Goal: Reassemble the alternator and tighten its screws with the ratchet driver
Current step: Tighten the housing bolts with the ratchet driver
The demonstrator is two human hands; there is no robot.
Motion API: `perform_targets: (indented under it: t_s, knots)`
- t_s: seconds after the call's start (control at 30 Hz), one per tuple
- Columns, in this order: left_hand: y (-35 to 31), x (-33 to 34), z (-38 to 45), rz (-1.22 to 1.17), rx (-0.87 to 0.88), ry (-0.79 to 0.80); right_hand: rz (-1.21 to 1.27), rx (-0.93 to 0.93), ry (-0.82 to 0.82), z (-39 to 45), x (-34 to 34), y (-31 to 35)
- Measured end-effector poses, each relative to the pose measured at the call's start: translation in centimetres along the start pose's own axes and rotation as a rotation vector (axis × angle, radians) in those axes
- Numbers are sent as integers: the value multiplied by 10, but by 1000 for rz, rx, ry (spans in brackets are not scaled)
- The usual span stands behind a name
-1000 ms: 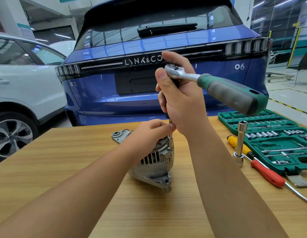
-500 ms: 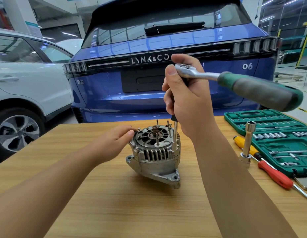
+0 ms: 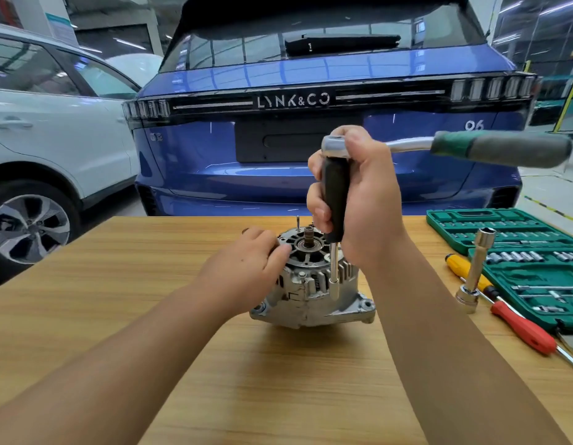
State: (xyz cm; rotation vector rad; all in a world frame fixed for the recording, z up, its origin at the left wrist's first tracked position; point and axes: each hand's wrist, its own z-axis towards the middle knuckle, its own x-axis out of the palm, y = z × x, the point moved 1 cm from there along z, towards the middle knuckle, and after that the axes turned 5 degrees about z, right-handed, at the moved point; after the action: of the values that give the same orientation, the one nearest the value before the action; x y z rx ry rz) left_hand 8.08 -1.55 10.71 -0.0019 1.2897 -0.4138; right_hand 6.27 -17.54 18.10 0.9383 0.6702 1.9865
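1. Slipping off the screw head was the main risk: the socket at the foot of the ratchet driver (image 3: pixel 334 200) sat low on the near-right flank of the alternator (image 3: pixel 310 284), and with the right hand (image 3: pixel 362 200) gripping high up the black shaft, any tilt could have walked it off the fastener.
2. Swinging the long green handle, which jutted out to the alternator's right, could have twisted the whole housing on the wooden table (image 3: pixel 150 284), since only the left hand (image 3: pixel 246 268) steadied it.
3. Overtightening could probably have stripped the thread in the light alloy casing; whether the screw was seated was hidden by the socket.
4. The alternator stood on the table with its open end up, shaft stub pointing upward.
5. The right hand's fingers were wrapped tight round the driver's black shaft, directly above the alternator's right edge, thumb by the ratchet head.
6. The left hand's fingers lay bent over the alternator's upper left rim, pressing it, their tips touching the housing.
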Motion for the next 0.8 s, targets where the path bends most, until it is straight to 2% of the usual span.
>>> perform_targets:
  t_s: [0.17, 0.37, 0.53, 0.8]
  knots:
    - [-12, -2, -5, 95, -60, 86, 62, 51, -39, -8, 6, -7]
    - [-11, -6, -3, 125, -55, 139, 121, 149, -206, -5, 7, 3]
    - [-16, -7, -3, 220, 0, 178, 146, 98, -295, 12, 17, 25]
    - [-26, -6, -11, 381, 56, 205, 77, 63, -309, 17, 27, 21]
